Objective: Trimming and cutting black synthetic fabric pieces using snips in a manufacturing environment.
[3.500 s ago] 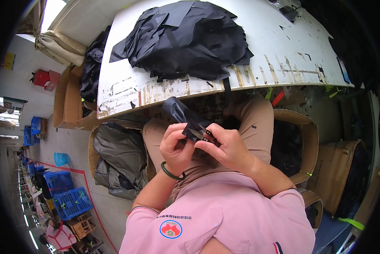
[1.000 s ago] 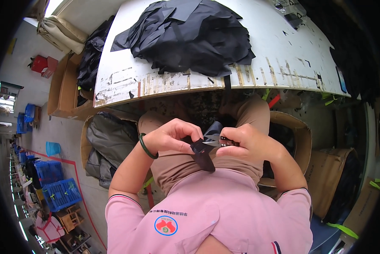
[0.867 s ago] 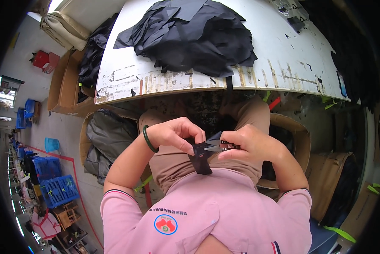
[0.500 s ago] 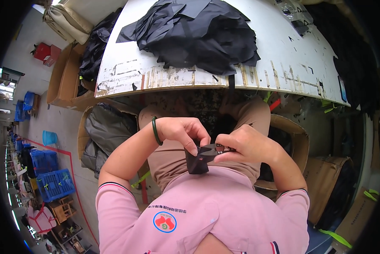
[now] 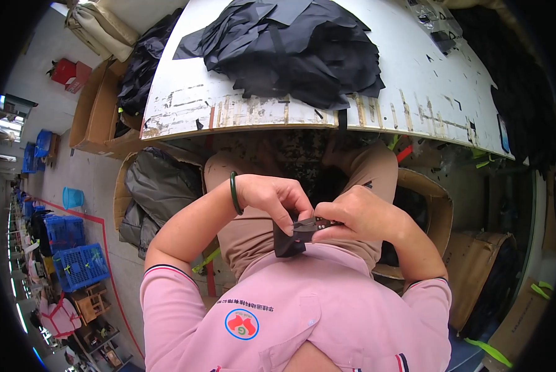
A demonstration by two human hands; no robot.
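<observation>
Above my lap, my left hand pinches a small folded piece of black fabric between thumb and fingers. A dark green bangle circles that wrist. Closed around a small dark tool with silver rivets, which looks like thread snips, my right hand is just to the right. The snips' dark blades point left and meet the fabric's upper edge. My fingers partly cover the tool, so whether its blades are apart is hard to see.
Ahead stands a worn white table with a large pile of black fabric pieces. Cardboard boxes flank me, one holding dark grey material. Blue crates and a blue bucket are on the floor at left.
The dark blades, spread before, now look closer together at the fabric. My right hand has tightened slightly around the tool. My left hand still pinches the fabric in nearly the same place.
</observation>
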